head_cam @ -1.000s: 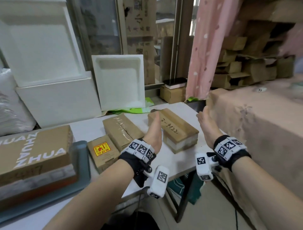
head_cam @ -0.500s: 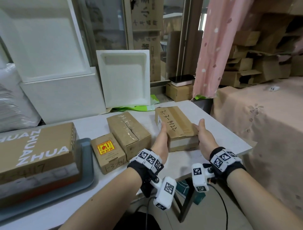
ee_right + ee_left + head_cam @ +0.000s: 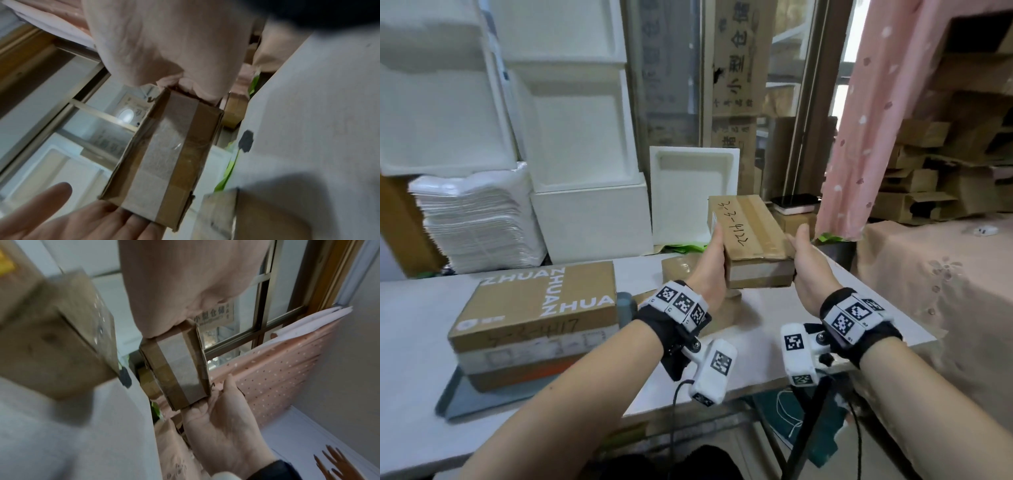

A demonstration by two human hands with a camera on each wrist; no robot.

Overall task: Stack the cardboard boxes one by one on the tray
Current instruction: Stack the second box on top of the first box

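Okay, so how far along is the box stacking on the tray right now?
Done: one large printed box sits on the grey tray. In hand: the left hand and right hand press flat against a taped box, held above the table. Left: placing it on the stack, then at least the brown box behind the left hand.

Daylight is coming through a metal-framed window [image 3: 806, 102] behind the white table [image 3: 414, 325]. A pink curtain [image 3: 887, 120] is hanging at its right, and a pink cloth [image 3: 945, 291] is covering the furniture below. White foam boxes [image 3: 585, 219] are standing stacked at left, a foam lid [image 3: 693, 195] is leaning beside them, and cartons [image 3: 928, 192] are lying heaped at far right.
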